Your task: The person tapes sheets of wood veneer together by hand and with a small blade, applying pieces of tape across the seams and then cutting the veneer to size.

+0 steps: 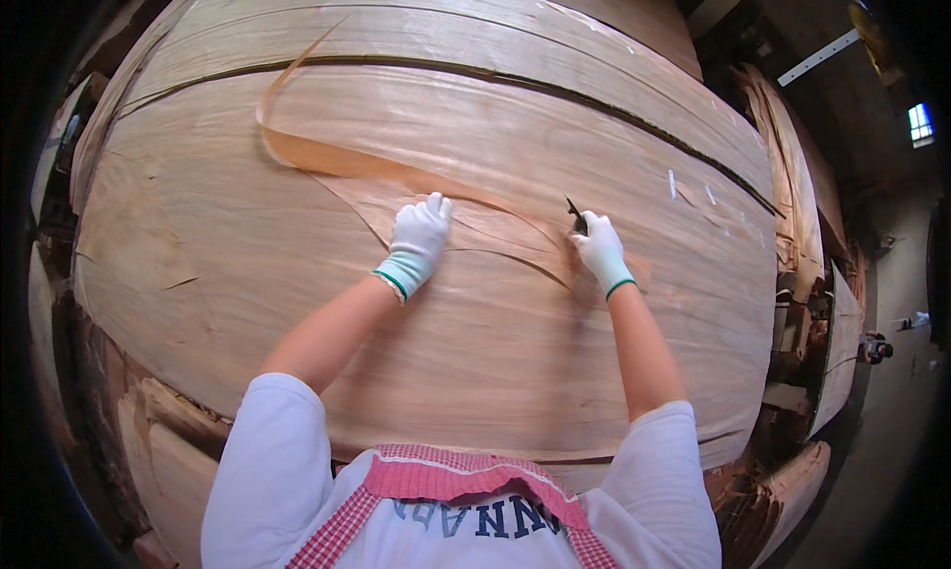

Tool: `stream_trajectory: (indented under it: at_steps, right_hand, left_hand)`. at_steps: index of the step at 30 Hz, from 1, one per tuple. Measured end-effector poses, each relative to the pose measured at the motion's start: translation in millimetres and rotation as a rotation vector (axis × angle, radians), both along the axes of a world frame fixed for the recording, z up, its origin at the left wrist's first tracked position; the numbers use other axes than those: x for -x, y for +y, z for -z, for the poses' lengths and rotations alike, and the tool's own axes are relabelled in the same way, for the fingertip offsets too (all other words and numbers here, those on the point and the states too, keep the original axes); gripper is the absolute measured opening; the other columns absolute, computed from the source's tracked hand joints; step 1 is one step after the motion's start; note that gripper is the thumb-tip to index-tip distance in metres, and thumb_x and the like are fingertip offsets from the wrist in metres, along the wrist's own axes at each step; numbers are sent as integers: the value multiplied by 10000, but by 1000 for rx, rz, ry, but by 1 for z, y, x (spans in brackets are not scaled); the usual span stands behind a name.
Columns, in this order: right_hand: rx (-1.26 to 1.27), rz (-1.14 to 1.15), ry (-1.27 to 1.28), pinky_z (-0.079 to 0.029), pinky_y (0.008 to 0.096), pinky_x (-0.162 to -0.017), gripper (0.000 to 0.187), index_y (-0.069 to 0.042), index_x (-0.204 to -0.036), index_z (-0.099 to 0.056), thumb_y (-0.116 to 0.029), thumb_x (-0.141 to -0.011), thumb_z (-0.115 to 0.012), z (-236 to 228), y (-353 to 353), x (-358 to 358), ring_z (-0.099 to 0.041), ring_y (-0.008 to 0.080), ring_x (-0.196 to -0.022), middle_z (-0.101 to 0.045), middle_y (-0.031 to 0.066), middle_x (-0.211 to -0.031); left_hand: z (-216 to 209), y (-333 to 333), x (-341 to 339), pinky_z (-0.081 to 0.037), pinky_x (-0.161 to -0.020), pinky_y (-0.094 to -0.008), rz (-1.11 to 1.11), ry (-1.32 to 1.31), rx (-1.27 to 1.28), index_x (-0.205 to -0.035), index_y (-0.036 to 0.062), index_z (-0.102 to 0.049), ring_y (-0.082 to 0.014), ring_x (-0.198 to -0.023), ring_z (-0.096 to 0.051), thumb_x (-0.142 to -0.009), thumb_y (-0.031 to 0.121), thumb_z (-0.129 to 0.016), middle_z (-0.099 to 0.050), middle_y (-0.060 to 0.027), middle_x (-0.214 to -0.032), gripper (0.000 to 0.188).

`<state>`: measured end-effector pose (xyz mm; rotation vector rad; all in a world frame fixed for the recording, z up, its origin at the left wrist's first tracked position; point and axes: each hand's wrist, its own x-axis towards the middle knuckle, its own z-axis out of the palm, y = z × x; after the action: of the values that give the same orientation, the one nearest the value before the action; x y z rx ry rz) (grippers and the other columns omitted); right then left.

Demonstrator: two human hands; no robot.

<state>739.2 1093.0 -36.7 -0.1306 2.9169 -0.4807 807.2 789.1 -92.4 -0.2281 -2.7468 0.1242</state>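
A large sheet of pale wood veneer (pixel 475 351) spreads out in front of me. Across its middle, a loose, curling veneer strip (pixel 347 161) runs from the far left, where its end bends upward, toward my right hand. My left hand (pixel 421 234), in a white glove with a green-edged cuff, is closed at the strip's near edge and appears to pinch it. My right hand (pixel 600 247), gloved likewise, is closed around a small black knife (pixel 576 213) whose dark tip points away from me. Below the strip, a patch of veneer (pixel 495 234) shows curved, torn edges.
A long dark split (pixel 416 64) crosses the far part of the stack. Short white tape pieces (pixel 672 185) lie at the right. More veneer stacks (pixel 837 351) stand beyond the right edge, next to a floor aisle (pixel 882 420). Rough wood pieces (pixel 168 460) lie at the lower left.
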Motion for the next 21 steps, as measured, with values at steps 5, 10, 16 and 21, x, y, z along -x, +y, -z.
stream_trajectory:
  at_steps: [5,10,16,21]
  right_hand:
    - [54,-9,183,-483,451,-788,189,-76,-1005,-559,-143,-846,-636,-50,-27,-66,-593,388,-951,-598,184,-988]
    - [331,-108,289,-476,433,-797,303,-57,-1100,-567,-101,-816,-663,-21,-8,-38,-596,390,-947,-621,185,-996]
    - [351,3,-161,-475,428,-823,324,-50,-1083,-569,-133,-798,-701,20,-14,11,-596,379,-940,-611,183,-1034]
    - [-30,-61,178,-498,465,-730,213,-122,-1049,-570,-158,-851,-640,-12,-28,-23,-617,384,-845,-594,145,-981]
  left_hand:
    - [14,-10,-19,-480,-590,-339,-101,-25,48,-1108,85,-563,-174,-720,-596,-815,129,-557,-600,-71,-1142,296]
    - [14,3,-9,-485,-599,-361,-91,-89,37,-1168,79,-540,-185,-729,-604,-832,130,-540,-592,-99,-1180,341]
    - [10,10,-6,-495,-608,-367,-123,-63,23,-1084,94,-539,-188,-737,-610,-850,131,-532,-586,-111,-1181,237]
    - [13,6,-9,-481,-566,-380,-91,-17,-9,-1033,93,-544,-193,-699,-599,-853,129,-533,-583,-108,-1042,185]
